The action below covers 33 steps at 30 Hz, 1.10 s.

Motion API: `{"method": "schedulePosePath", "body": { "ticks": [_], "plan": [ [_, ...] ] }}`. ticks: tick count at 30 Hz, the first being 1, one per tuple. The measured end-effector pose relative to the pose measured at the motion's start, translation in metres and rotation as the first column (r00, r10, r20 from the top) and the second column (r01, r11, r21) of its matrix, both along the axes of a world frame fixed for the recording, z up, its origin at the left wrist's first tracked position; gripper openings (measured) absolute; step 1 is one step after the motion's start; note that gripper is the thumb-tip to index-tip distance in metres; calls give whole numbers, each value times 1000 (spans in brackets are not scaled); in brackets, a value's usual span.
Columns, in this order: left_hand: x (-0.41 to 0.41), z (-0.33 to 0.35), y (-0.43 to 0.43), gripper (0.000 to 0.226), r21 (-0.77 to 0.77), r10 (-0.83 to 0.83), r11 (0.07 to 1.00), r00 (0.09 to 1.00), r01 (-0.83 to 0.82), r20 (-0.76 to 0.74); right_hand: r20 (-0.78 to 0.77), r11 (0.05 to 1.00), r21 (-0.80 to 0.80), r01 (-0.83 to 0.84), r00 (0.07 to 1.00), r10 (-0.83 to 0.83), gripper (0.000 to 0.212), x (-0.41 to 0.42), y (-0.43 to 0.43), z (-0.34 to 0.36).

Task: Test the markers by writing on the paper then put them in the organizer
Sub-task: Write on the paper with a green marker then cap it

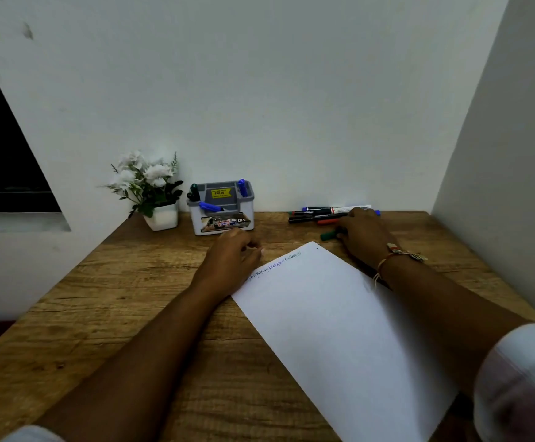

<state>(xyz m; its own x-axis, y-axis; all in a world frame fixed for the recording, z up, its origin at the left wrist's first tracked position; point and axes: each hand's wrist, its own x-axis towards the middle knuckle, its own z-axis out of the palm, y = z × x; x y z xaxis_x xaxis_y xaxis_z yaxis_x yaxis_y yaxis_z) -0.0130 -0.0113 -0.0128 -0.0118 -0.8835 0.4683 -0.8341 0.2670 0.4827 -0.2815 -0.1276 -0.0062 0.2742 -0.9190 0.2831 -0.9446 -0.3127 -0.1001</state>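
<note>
— How far along are we?
— Partway, by our reckoning. The paper carries one short line of writing along its far edge, seemingly in more than one colour. The organizer already holds markers: a blue one lying across its front tray, a blue cap upright at the back right and a dark cap at the back left.
— And what's left?
— The pile by the wall, to the right of the organizer and well apart from it. We make out several slim barrels there: black, red and one white-bodied. Each wants a test stroke and a slot.
— Our hands?
— The left hand rests at the paper's far-left corner, fingers loosely curled, with nothing in them that we can see. The right hand lies over the near end of the pile, and a green marker pokes out from under its thumb side. We see only the back of that hand, so we cannot tell whether it grips the marker or merely covers it.
— What are we handling?
— Smooth round plastic barrels, which we expect to roll on the desk, a matte, grained wood surface. The paper is a thin plain sheet, lying flat and askew. The organizer is a grey, boxy plastic tub with rounded corners and stickers. Beside it stands a white pot of white flowers.
</note>
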Motion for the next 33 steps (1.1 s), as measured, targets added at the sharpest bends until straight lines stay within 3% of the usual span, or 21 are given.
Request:
{"method": "schedulePosePath", "body": {
  "ticks": [5, 10, 12, 15, 22, 27, 30, 33],
  "plan": [
    [-1, 1, 1, 13, 2, -9, 1000, 1000, 9, -12, -11, 999, -5, -40, 999, 40, 22, 3, 15, 13],
    [-6, 2, 1, 16, -12, -36, 999, 998, 35, -53, 274, 992, -64, -108, 954, 121, 14, 29, 55, 43],
    [-9, 4, 3, 19, -12, -72, 997, 986, 71, -152, 338, 976, -100, -191, 916, 214, 16, 41, 76, 51],
    [-14, 7, 10, 44, -11, -92, 996, 962, 92, -258, 418, 941, -107, -321, 845, 335, 23, 54, 102, 49],
    [-22, 10, 20, 42, -88, -172, 984, 941, 152, -292, 482, 885, -93, -456, 758, 440, 27, 65, 114, 34],
    [-24, 6, 15, 39, -113, -191, 980, 936, 164, -295, 489, 880, -26, -474, 762, 425, 19, 66, 114, 29],
    [-25, 5, 15, 37, -106, -171, 984, 907, 140, -385, 465, 881, 86, -465, 801, 377, 40, 63, 107, 34],
    [-23, 10, 13, 31, -162, -119, 986, 837, 37, -534, 463, 886, 137, -443, 820, 338, 20, 48, 101, 34]
  ]
}}
